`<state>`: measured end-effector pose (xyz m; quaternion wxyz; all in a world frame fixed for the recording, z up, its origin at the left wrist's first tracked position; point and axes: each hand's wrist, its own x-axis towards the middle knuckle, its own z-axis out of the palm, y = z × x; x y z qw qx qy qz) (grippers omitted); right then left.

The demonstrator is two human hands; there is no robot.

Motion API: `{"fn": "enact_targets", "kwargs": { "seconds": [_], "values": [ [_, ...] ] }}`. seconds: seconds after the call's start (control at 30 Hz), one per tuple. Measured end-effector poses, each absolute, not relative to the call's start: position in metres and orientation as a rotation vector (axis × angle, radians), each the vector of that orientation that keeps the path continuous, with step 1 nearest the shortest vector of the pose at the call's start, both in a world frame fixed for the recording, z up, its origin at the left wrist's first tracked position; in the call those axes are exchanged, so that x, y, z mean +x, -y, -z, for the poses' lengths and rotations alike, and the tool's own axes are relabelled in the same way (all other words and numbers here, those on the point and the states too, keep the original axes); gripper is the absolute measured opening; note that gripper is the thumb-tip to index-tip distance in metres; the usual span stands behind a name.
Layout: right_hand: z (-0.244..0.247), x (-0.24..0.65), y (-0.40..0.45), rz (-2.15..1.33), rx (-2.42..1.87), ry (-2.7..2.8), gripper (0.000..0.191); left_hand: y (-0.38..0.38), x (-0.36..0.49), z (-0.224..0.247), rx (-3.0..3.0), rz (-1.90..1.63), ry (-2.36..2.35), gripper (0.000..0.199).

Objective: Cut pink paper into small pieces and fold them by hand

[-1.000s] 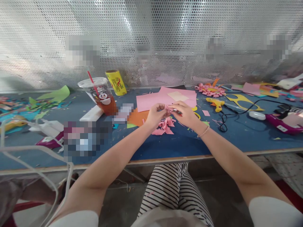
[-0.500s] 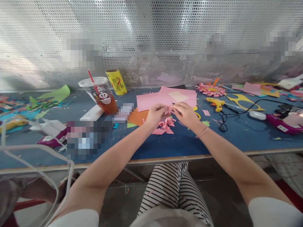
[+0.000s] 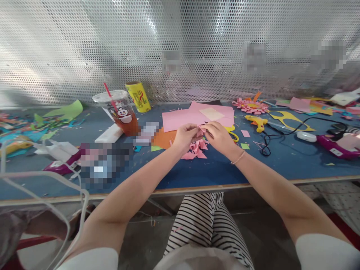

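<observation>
Between my two hands is a small piece of pink paper [image 3: 200, 131], pinched by the fingertips of both. My left hand [image 3: 186, 135] grips it from the left, and my right hand [image 3: 218, 135] from the right; the fingers hide much of its shape. Just below them lies a pile of cut and folded pink paper strips [image 3: 197, 150] on the blue tabletop. Behind my hands are pink paper sheets [image 3: 180, 119] with a cream paper piece [image 3: 211, 114] on top. Yellow-handled scissors [image 3: 235, 137] lie partly covered beside my right hand.
A lidded drink cup [image 3: 123, 114] and a yellow tube [image 3: 138, 98] stand at the back left. A yellow glue gun [image 3: 257, 123] with a black cord, a pink paper flower [image 3: 250, 106] and purple tools [image 3: 336, 149] lie right. A perforated metal panel [image 3: 197, 48] rises behind the table.
My right hand has shifted slightly, its fingers closing in nearer to my left fingertips over the pink paper. The left hand stays nearly still.
</observation>
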<state>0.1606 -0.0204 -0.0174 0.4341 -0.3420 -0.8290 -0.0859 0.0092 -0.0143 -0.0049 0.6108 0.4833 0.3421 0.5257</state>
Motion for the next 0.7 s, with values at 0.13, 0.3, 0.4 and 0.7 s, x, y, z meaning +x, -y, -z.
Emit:
{"fn": "enact_targets", "kwargs": {
  "seconds": [0.13,0.3,0.4,0.7],
  "values": [
    [0.017,0.159,0.020,0.139,-0.837,1.973,0.021,0.015,0.009,0.003,1.117,-1.211,-0.824,0.019],
    [0.018,0.163,0.018,0.139,-0.848,1.998,0.022,0.015,0.009,0.002,1.122,-1.213,-0.814,0.014],
    [0.020,0.167,0.017,0.190,-0.819,2.046,0.025,0.015,0.008,0.002,1.115,-1.189,-0.794,0.013],
    [0.020,0.172,0.015,0.323,-0.761,2.141,0.028,0.013,0.007,0.004,1.074,-1.163,-0.758,0.020]
  ]
}}
